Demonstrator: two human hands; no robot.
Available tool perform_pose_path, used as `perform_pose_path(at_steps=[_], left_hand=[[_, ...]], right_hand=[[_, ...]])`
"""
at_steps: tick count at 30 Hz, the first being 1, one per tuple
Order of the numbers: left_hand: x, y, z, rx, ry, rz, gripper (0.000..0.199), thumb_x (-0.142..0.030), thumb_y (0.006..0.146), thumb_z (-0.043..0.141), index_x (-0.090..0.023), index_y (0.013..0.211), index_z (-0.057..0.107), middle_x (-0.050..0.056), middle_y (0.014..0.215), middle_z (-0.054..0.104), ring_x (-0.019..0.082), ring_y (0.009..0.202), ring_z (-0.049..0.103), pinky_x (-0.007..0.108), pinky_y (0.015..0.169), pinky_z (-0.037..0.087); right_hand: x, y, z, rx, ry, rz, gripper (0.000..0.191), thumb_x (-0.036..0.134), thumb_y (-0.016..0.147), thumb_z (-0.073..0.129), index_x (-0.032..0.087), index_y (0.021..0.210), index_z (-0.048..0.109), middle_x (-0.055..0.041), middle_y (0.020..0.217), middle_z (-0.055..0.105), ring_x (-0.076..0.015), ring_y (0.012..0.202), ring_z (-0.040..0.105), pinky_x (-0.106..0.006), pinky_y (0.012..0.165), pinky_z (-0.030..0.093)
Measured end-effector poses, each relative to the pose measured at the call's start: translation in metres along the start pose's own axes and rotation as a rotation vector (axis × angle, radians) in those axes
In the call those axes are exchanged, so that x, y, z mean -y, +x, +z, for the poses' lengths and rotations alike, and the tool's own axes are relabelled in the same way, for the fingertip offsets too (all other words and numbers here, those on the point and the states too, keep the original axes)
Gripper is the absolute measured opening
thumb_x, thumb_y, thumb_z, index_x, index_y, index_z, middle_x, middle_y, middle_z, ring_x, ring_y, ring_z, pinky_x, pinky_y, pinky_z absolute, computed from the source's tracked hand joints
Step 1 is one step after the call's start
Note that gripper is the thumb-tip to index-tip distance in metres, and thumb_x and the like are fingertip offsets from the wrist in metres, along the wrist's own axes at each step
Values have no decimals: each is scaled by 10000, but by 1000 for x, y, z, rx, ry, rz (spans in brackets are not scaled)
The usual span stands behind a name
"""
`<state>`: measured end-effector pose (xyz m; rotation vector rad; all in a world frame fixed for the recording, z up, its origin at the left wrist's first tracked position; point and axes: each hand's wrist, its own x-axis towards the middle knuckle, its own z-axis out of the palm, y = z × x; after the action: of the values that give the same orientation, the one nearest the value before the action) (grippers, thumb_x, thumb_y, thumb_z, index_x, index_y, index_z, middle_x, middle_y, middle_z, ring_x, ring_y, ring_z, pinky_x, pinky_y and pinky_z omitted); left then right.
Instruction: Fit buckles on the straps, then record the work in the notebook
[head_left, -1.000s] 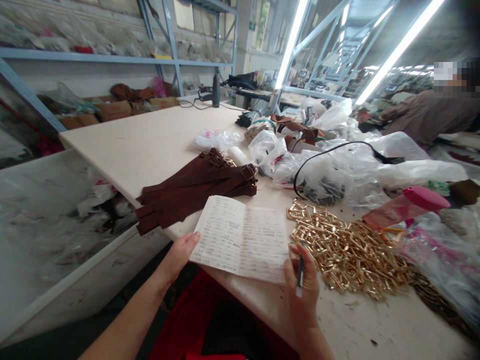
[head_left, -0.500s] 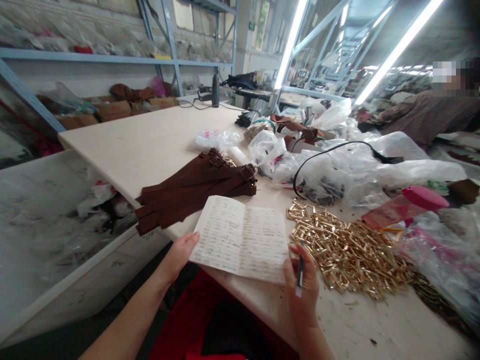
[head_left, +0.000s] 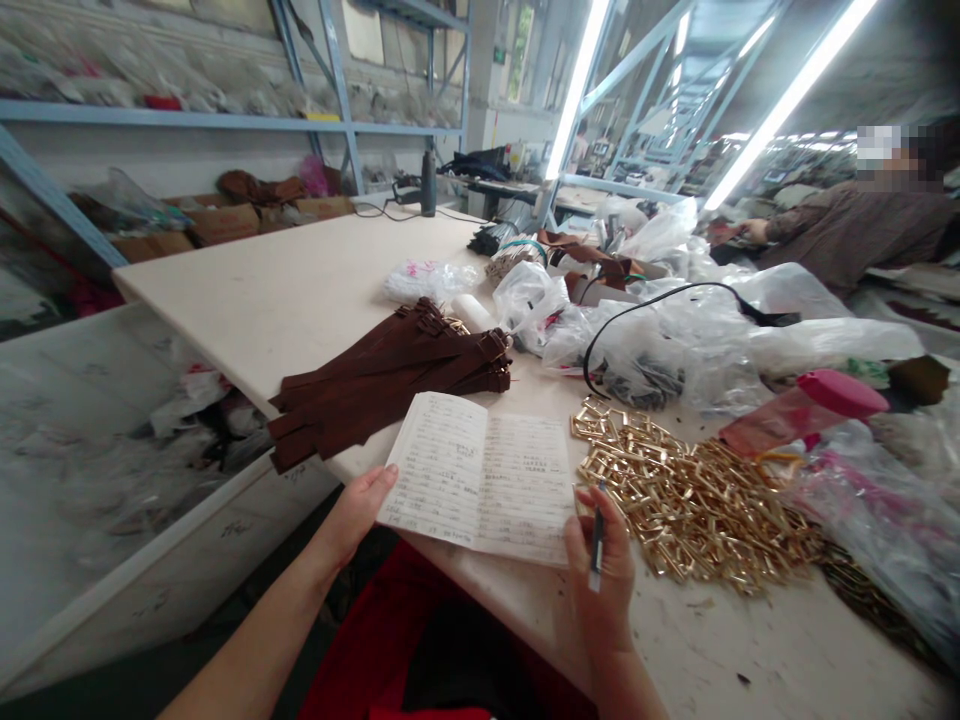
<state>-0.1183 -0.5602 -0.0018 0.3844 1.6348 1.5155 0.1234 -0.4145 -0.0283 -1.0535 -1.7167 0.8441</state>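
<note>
An open notebook [head_left: 480,480] with handwritten lines on both pages lies at the near edge of the table, tilted toward me. My left hand [head_left: 364,505] grips its left edge, thumb on the page and the other fingers hidden underneath. Curled round a dark pen [head_left: 598,540], my right hand [head_left: 606,570] rests by the notebook's lower right corner. Just beyond the notebook lies a stack of dark brown leather straps [head_left: 390,375] with buckles at one end. Close to my right hand spreads a heap of gold metal buckles [head_left: 697,500].
A pink bottle [head_left: 806,410] lies tilted behind the buckles. Clear plastic bags [head_left: 720,345] pile up across the right of the table [head_left: 247,290], with a black cord [head_left: 645,300] over them. A white-sided bin [head_left: 195,580] stands at left. A person [head_left: 862,230] is at far right.
The view has shifted very slightly. Both hands keep their hold on the notebook and pen. At far right, the person's hand has come more into view.
</note>
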Motion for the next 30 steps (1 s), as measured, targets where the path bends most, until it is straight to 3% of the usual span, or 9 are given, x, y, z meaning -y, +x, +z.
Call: perform_pose_path(at_steps=[30], left_hand=[[2, 0, 0, 9, 11, 6, 531, -533, 752, 568, -72, 1013, 614, 120, 842, 707, 266, 777, 654, 337, 691, 498]], right_hand=[[-7, -1, 0, -2, 11, -7, 417, 275, 812, 524, 214, 1219, 462, -94, 1088, 591, -130, 704, 567, -306, 674, 480]])
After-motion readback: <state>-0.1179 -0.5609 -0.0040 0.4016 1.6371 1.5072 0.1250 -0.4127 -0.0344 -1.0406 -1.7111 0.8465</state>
